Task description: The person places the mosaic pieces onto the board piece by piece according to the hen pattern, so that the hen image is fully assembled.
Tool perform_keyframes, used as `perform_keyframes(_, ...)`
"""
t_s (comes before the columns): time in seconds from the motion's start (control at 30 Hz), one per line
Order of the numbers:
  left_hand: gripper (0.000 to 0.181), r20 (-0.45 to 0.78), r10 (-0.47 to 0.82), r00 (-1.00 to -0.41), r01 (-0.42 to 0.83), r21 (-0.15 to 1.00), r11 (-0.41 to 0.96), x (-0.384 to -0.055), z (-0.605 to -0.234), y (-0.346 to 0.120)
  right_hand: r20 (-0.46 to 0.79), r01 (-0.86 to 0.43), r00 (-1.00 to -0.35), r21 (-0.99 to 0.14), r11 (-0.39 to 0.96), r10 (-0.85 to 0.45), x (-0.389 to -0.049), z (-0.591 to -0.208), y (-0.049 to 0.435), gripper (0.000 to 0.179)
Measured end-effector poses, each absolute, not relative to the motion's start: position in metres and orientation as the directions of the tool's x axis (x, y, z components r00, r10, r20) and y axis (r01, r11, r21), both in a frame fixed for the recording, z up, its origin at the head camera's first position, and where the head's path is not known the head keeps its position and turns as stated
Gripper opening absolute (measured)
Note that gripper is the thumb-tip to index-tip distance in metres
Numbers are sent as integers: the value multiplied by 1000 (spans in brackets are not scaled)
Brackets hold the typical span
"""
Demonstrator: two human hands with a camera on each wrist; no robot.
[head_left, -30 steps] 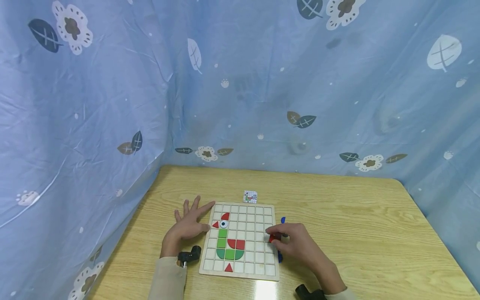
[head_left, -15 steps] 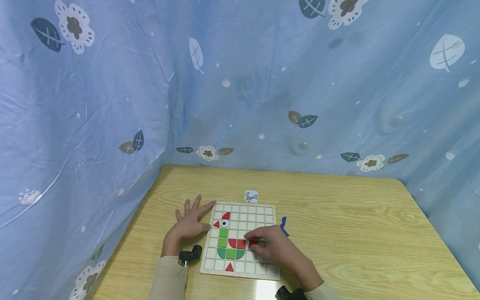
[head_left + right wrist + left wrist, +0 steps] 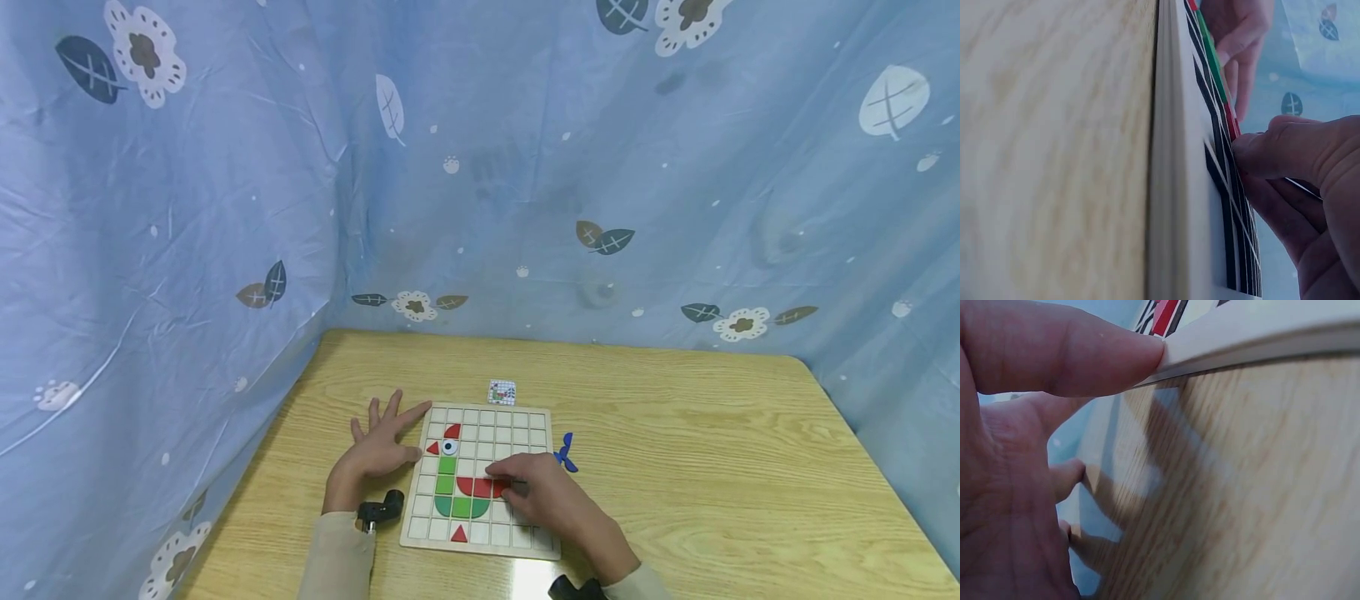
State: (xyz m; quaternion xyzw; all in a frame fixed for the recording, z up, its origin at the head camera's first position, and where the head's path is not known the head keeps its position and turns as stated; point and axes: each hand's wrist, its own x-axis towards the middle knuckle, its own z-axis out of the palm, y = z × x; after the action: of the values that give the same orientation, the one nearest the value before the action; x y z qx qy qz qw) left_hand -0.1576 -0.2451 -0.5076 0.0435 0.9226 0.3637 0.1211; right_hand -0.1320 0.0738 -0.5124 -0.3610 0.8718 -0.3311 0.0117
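Note:
A square wooden grid board [image 3: 517,540] lies on the table, bearing flat coloured tiles that form a bird-like figure. My right hand [image 3: 551,492] is over the board's right half, its thumb and fingertips pinching a red tile [image 3: 498,489] just right of a red square tile [image 3: 482,487]. The fingers partly cover that tile, so its full outline is hidden. My left hand [image 3: 378,450] lies with fingers spread at the board's left side. Its thumb [image 3: 1141,353] touches the board's edge in the left wrist view.
Several blue tiles [image 3: 567,454] lie on the table right of the board, partly behind my right hand. A small printed picture card [image 3: 502,392] lies beyond the board's far edge. A patterned blue curtain [image 3: 525,167] hangs behind the wooden table [image 3: 712,433].
My right hand has carried the red tile leftward from the board's right edge to beside the red square, then settled lower there. Blue tiles came into view. The left hand has stayed put.

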Motion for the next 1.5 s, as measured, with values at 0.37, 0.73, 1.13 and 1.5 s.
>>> perform_keyframes(0.37, 84, -187, 170, -967, -1, 676, 737, -157, -506, -245, 227, -568, -783, -642, 515, -579, -130, -512, 83, 31)
perform_keyframes(0.73, 84, -188, 175, -966, 4, 670, 742, -156, -506, -244, 287, -514, -844, -672, 534, -452, -135, -517, 136, 27)
perform_keyframes(1.13, 84, -190, 171, -967, 0, 671, 742, -157, -508, -244, 342, -488, -873, -624, 610, -348, -123, -522, 183, 31)
perform_keyframes(1.5, 84, -190, 178, -966, 4, 673, 739, -157, -509, -245, 348, -442, -896, -664, 603, -274, -114, -519, 201, 32)
